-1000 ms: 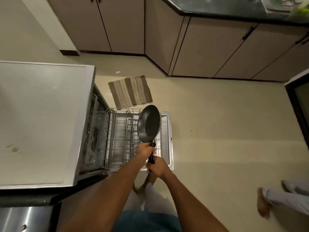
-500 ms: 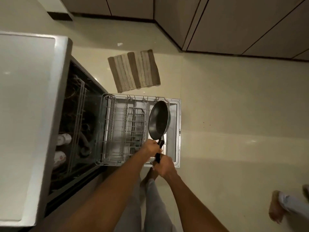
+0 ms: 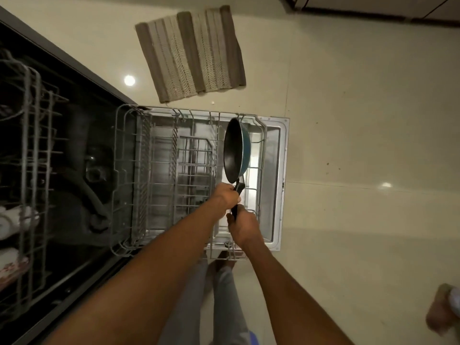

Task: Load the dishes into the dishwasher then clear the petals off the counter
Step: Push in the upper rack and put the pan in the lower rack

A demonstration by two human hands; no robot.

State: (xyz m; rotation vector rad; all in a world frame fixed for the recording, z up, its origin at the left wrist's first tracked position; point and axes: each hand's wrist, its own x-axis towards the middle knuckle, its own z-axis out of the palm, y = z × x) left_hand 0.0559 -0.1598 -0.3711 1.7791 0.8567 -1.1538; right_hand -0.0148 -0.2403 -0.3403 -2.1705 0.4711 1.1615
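Note:
A black non-stick frying pan (image 3: 233, 150) with a teal outside stands on edge at the right end of the pulled-out lower rack (image 3: 159, 175). My left hand (image 3: 225, 195) grips the black handle close to the pan. My right hand (image 3: 245, 226) grips the handle's end just below. The rack rests over the open dishwasher door (image 3: 280, 180). Whether the pan touches the rack wires cannot be told. The counter and petals are out of view.
The dark dishwasher tub (image 3: 74, 158) opens at left, with the upper rack (image 3: 27, 150) holding white cups (image 3: 12, 220). A striped mat (image 3: 191, 52) lies on the floor beyond the door. Another person's foot (image 3: 441, 310) is at the lower right. Cabinet fronts run along the top right.
The pan has dropped lower and turned more edge-on toward the rack's right end. My view has tilted down and closer, so the counter top has left the frame.

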